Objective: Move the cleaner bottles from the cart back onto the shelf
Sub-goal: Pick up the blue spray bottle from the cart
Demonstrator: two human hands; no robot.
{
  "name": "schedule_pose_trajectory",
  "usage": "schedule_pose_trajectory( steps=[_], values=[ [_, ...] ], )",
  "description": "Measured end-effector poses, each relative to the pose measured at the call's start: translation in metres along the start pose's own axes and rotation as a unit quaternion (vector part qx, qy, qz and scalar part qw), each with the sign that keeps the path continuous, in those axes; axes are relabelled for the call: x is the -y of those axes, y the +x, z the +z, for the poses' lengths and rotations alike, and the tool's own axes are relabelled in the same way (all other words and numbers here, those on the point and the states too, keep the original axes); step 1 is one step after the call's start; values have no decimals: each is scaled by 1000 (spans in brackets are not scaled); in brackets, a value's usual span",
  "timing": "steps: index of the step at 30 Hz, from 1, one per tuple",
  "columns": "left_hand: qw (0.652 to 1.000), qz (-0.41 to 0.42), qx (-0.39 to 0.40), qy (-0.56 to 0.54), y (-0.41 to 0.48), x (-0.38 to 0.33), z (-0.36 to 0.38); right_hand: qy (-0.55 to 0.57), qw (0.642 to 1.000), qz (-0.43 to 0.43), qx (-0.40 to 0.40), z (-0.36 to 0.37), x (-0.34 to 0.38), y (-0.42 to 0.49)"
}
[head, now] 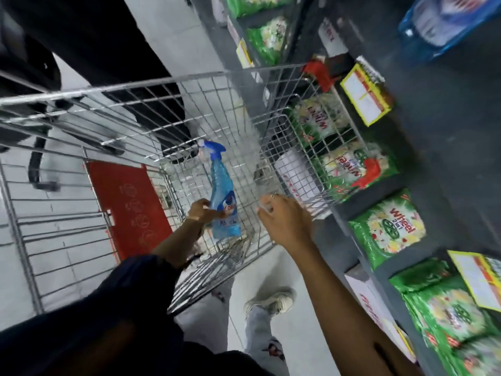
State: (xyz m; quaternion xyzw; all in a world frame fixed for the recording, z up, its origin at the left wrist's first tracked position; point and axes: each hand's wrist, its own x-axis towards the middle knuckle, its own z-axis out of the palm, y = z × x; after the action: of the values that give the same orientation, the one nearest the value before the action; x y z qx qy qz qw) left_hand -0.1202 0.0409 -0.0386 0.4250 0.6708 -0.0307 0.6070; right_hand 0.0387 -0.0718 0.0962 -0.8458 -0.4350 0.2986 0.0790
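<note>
A blue spray cleaner bottle (222, 194) with a blue trigger head stands upright inside the wire shopping cart (141, 88). My left hand (202, 210) reaches down into the cart and grips the bottle low on its body. My right hand (284, 218) hovers over the cart's right side near the rim, fingers curled loosely, holding nothing that I can see. The dark grey shelf (439, 147) runs along the right of the cart.
Green detergent bags (387, 226) fill the shelf levels, with yellow price tags (364, 95) on the edges. A blue pack (444, 20) sits top right. The cart's red child-seat flap (130, 207) is at left. A person in black stands beyond the cart. My shoe (273, 301) is on the pale floor.
</note>
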Motion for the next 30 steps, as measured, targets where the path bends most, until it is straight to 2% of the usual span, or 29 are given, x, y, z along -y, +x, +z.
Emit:
schedule_pose_trajectory(
  steps=[2,4,10,14,17,22,25,30],
  values=[
    [997,67,7,-23,-27,-13,-2,186,982,20,31,-15,1,-3],
    [988,144,19,-56,-64,-32,-4,356,933,40,34,-33,-3,-14],
    [938,304,118,-119,-181,-95,4,528,849,30,-12,-76,-23,-72],
    [907,365,183,-101,-248,-124,24,597,801,30,-44,-115,-39,-112],
    [881,405,232,-81,-290,-136,47,634,768,-12,-93,-144,-62,-149],
    [839,428,332,-49,-318,-138,84,619,763,-3,-184,-165,-92,-185],
    [831,411,373,-33,-324,-138,107,619,751,7,-230,-168,-108,-203],
    [824,401,400,4,-322,-140,130,618,736,30,-275,-168,-121,-218]
  ],
)
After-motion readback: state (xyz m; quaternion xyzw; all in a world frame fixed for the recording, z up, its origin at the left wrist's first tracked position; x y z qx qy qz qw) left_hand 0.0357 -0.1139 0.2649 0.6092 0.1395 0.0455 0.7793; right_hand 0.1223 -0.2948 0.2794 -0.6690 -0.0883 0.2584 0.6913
